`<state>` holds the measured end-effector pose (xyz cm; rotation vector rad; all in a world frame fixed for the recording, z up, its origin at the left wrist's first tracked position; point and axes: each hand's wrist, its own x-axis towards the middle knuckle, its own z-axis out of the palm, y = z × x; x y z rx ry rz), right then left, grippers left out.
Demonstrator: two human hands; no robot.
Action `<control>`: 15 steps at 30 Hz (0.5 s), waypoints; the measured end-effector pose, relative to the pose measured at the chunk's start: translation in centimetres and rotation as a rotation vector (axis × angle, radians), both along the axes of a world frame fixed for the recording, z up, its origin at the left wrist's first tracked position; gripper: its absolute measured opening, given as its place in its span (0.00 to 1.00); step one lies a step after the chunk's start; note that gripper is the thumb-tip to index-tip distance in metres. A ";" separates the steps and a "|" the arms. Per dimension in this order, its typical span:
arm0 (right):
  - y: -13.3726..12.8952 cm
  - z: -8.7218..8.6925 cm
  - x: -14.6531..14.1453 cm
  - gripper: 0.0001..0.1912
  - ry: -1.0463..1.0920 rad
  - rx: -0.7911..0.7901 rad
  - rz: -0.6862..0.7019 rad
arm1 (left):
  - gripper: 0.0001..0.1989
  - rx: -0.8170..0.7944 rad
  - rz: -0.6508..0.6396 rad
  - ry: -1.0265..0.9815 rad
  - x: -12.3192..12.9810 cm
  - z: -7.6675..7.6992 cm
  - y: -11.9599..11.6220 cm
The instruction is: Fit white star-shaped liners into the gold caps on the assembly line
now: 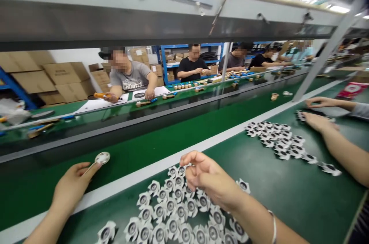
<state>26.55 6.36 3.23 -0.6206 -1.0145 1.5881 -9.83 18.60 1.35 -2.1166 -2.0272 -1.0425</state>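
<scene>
Seated work position at a green assembly line, seen from the head. The left hand (73, 186) grasps a round white disc (102, 157) at the fingertips; the disc's thin stem lies along the thumb, and the disc stands out over the belt (121, 155), clear of the white bench edge. The right hand (210, 178) hangs curled over the far end of a pile of white star-shaped parts (173, 213), each with a dark round centre. Its fingers (191, 171) are bunched at the top of the pile, but whether this grip holds a part cannot be told. The pile lies loosely on the green bench (291, 201), just beyond the white edge and nearest the right hand.

At right, a co-worker's hands (319, 113) lie beside a second pile (276, 138) of the same parts, one hand touching a small cluster at its end. Across the belt, under a grey overhead rail (144, 24), seated workers (193, 67) handle small items at a far bench (178, 96), with cardboard boxes (69, 82) and blue shelving (191, 46) behind them.
</scene>
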 end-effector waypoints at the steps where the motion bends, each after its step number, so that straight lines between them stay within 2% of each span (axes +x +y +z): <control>1: -0.2 0.2 0.0 0.18 0.036 0.004 0.035 | 0.20 -0.023 0.108 -0.005 -0.6 -0.8 0.0; 3: -0.8 0.6 -0.2 0.18 0.110 0.015 0.098 | 0.19 -0.034 0.228 0.033 -1.4 -1.8 -0.3; 5: -1.3 0.8 -0.4 0.18 0.159 0.030 0.141 | 0.19 -0.051 0.227 0.078 -2.1 -1.9 -0.5; 10: -1.7 0.6 -0.6 0.15 0.205 0.071 0.203 | 0.22 -0.165 0.240 -0.010 -3.7 -1.4 0.9; 12: -1.7 0.5 -0.4 0.13 0.192 0.098 0.197 | 0.22 -0.109 0.283 -0.012 -3.8 -1.5 1.6; 15: -1.9 0.4 0.5 0.12 0.105 0.100 0.093 | 0.20 -0.031 0.303 -0.012 -3.2 -2.0 1.6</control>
